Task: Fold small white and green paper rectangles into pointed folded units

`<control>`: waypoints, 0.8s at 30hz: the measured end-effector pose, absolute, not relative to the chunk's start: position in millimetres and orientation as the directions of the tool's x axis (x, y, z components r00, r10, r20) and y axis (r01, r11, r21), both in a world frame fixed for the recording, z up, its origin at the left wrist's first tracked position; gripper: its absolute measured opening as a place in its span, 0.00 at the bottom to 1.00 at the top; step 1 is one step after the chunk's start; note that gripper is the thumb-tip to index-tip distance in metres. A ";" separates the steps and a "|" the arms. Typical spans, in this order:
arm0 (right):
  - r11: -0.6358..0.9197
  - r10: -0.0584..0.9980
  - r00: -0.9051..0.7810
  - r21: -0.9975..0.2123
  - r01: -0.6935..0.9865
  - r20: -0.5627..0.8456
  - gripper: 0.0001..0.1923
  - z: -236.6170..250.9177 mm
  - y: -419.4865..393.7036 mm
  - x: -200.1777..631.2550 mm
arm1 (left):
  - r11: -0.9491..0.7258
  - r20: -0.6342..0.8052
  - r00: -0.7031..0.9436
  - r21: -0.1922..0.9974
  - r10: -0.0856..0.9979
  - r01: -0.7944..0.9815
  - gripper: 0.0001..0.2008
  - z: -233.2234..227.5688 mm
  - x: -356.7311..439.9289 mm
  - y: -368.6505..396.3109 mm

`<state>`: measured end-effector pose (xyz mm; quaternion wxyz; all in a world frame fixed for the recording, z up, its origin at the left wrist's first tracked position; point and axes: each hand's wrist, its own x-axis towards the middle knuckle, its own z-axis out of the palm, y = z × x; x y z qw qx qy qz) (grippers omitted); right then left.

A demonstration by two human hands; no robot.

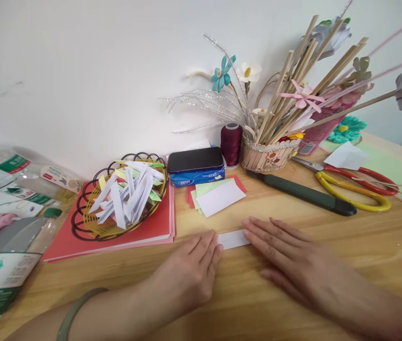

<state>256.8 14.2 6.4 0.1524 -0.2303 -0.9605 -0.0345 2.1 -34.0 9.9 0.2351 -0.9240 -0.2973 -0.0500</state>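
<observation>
We note both hands flat on the wooden surface (293,222) at lower centre of the frame. Left hand (190,270): palm down, fingers straight, tips touching the left end of a small white paper strip (234,238). No closed grip; hand open, pressing. Right hand (293,265): also palm down, fingers spread and extended, tips on the right end of the same strip. Open likewise, nothing clasped. Strip lies flat betw. the two sets of fingertips, centre of frame, just below a stack of cut paper pieces (218,195) (white on top, green and red under).

Other items, approx. positions:
- Left of centre: wire basket (83,222) w/ folded paper bits, white and green, standing on red card sheets (151,222).
- Above the stack: dark phone (194,159) resting on a blue tissue pack (196,177).
- Just right of phone: maroon thread spool (231,142), upright.
- Upper right: stick-built holder (267,156) w/ wooden sticks, paper flowers, silver tinsel stems.
- Right of centre: dark green utility knife (304,192), lying diagonally; beyond it, yellow-handled scissors (353,192) and red-handled scissors (368,175), overlapping.
- Far left edge: plastic bottles (5,265), lying on their sides.
- Green bangle (75,310) on left wrist, bottom left.
</observation>
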 end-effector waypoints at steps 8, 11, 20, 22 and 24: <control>0.845 0.487 -0.782 0.017 0.534 0.390 0.19 0.0 6.1 235.0 | -0.742 0.413 0.784 -0.303 0.463 0.598 0.13 10.7 6.5 -32.5; 0.847 0.499 -0.792 -0.003 0.532 0.351 0.18 -1.9 7.0 237.4 | -0.796 0.499 0.719 -0.092 0.483 0.599 0.10 15.3 6.0 -24.7; 0.854 0.477 -0.782 -0.002 0.520 0.402 0.17 5.2 7.0 233.5 | -0.820 0.163 0.822 -0.100 0.545 0.563 0.16 16.0 -1.1 -11.1; 0.858 0.464 -0.783 0.009 0.513 0.414 0.17 6.7 6.7 233.0 | -0.810 0.162 0.815 -0.110 0.557 0.575 0.16 15.3 0.2 -12.6; 0.864 0.453 -0.789 0.014 0.503 0.414 0.17 8.3 7.1 233.2 | -0.803 0.158 0.809 -0.115 0.566 0.584 0.16 14.6 1.1 -14.1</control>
